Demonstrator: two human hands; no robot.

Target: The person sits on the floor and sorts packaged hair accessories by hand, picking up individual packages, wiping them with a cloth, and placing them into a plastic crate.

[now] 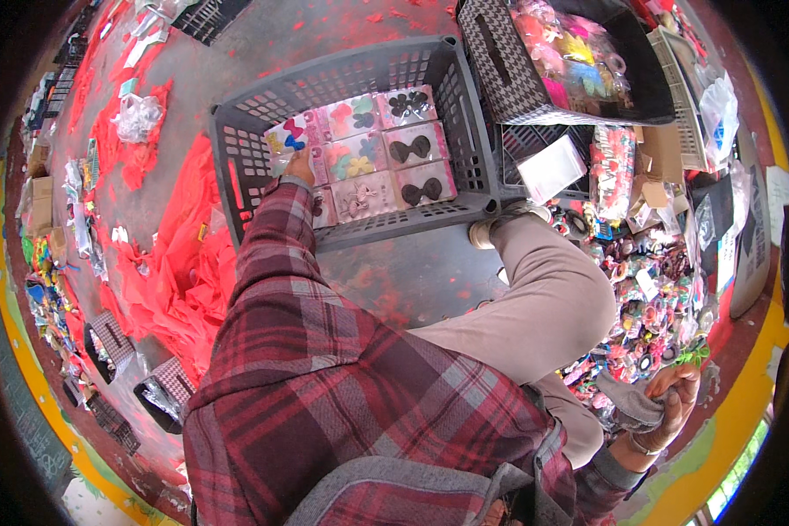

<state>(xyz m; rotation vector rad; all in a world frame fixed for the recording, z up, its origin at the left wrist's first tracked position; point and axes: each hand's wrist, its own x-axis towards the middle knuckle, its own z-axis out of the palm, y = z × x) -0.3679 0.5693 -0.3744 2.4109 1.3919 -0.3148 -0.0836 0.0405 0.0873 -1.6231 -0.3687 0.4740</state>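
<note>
Head view shows hair-accessory packs [356, 158] lying flat in the dark basket [403, 221], probably in rows for neat fitting, the left hand [299, 168] at one, the right hand [674, 401] curled by grey cloth [629, 405], both grips unclear.

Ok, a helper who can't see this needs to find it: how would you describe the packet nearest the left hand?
Start at the big dark grey plastic basket at top centre. Inside, go to its far left corner, where the packet lies right by the left hand. Its vivid yellow, blue and red pieces set it apart from neighbouring pastel or dark ones.
</note>
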